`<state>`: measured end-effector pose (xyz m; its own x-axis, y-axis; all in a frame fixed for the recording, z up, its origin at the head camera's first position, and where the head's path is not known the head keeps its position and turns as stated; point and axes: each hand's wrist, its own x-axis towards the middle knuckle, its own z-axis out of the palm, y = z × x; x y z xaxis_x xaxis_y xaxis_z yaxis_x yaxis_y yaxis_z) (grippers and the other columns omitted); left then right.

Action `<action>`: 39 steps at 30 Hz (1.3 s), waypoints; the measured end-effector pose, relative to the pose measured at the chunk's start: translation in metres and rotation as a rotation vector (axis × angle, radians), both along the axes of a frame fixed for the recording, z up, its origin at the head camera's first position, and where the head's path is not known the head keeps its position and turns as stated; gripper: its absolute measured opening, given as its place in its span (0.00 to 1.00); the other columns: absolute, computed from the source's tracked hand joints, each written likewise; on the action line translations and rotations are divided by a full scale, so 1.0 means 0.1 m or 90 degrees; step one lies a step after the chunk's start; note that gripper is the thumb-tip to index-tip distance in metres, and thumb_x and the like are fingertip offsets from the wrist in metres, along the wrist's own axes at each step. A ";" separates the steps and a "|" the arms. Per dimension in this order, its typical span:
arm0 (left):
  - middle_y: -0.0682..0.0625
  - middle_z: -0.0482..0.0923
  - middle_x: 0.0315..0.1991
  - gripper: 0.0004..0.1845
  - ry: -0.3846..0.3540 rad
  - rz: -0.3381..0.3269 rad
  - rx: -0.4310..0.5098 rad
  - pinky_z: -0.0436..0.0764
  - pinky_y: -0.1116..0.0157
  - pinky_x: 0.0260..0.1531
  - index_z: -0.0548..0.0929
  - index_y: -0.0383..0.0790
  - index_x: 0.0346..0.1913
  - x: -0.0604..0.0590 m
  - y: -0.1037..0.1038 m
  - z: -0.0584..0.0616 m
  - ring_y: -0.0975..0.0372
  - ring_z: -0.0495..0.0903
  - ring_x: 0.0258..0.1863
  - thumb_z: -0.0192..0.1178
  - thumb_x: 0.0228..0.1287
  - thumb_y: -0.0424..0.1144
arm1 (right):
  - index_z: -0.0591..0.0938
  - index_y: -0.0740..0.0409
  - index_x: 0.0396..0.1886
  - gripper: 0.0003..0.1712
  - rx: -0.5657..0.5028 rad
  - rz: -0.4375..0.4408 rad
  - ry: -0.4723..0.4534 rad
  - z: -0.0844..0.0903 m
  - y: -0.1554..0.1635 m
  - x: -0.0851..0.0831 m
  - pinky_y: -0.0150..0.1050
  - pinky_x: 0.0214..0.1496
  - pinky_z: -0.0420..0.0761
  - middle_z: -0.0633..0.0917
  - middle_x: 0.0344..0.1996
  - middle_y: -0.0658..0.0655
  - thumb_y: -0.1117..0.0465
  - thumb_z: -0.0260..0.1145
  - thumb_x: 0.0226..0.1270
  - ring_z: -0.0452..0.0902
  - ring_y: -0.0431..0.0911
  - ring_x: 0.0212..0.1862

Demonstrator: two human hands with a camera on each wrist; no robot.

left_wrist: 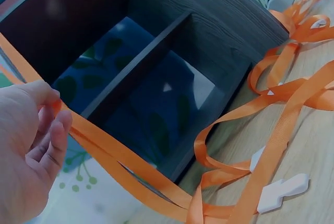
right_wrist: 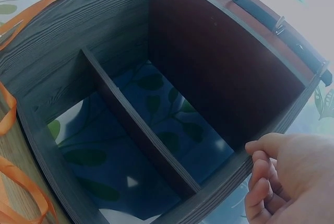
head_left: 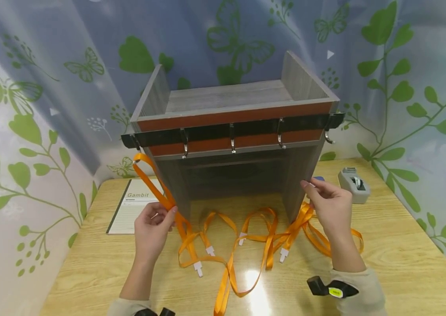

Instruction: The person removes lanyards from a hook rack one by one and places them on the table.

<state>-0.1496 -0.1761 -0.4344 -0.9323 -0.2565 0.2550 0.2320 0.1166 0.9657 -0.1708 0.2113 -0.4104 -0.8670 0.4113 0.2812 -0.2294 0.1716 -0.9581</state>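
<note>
A grey wooden shelf [head_left: 234, 105] stands on the table; the wrist views look into its divided inside. Along its reddish front runs a black strip with several metal hooks [head_left: 232, 138]. My left hand [head_left: 153, 226] pinches an orange lanyard [head_left: 151, 186] beside the shelf's left panel; the lanyard's upper loop reaches the leftmost hook. In the left wrist view, its flat strap [left_wrist: 109, 145] runs down from my fingers to the table. My right hand [head_left: 331, 206] holds the front edge of the right side panel [right_wrist: 229, 182] at the fingertips, other fingers curled outside it.
More orange lanyards [head_left: 264, 245] with white plastic clips [head_left: 283, 254] lie tangled on the wooden table before the shelf. A notebook [head_left: 132, 210] is at the left. A grey tape dispenser [head_left: 354, 184] stands at the right. Patterned curtains [head_left: 404, 79] hang behind.
</note>
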 end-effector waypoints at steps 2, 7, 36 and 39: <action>0.51 0.75 0.27 0.09 -0.015 0.000 -0.013 0.81 0.72 0.20 0.77 0.29 0.40 0.00 0.00 -0.01 0.60 0.81 0.20 0.68 0.61 0.28 | 0.89 0.67 0.43 0.12 0.002 0.001 -0.001 0.00 0.00 0.00 0.26 0.16 0.72 0.83 0.17 0.41 0.65 0.73 0.62 0.71 0.37 0.15; 0.52 0.78 0.26 0.09 -0.056 -0.016 -0.052 0.81 0.72 0.22 0.79 0.31 0.37 0.02 -0.02 -0.04 0.60 0.82 0.22 0.69 0.62 0.32 | 0.88 0.67 0.43 0.12 0.010 0.002 0.003 0.00 0.00 0.01 0.26 0.16 0.72 0.82 0.17 0.41 0.64 0.74 0.62 0.71 0.37 0.15; 0.54 0.86 0.25 0.04 0.040 -0.047 -0.113 0.81 0.72 0.21 0.84 0.31 0.38 0.11 -0.13 0.30 0.67 0.84 0.23 0.65 0.66 0.30 | 0.89 0.67 0.42 0.13 0.003 0.004 0.005 0.01 -0.01 0.01 0.27 0.16 0.70 0.83 0.18 0.40 0.62 0.74 0.62 0.70 0.38 0.16; 0.57 0.86 0.24 0.03 0.071 -0.052 -0.118 0.81 0.72 0.21 0.85 0.31 0.37 0.12 -0.14 0.38 0.67 0.84 0.24 0.65 0.65 0.29 | 0.88 0.67 0.43 0.13 0.000 0.004 0.002 0.00 0.01 0.01 0.27 0.17 0.72 0.83 0.18 0.40 0.63 0.74 0.62 0.70 0.38 0.16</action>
<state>-0.1372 -0.1904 -0.3964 -0.9113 -0.1201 0.3938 0.3527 0.2656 0.8972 -0.1701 0.2118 -0.4106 -0.8687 0.4060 0.2839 -0.2335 0.1697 -0.9574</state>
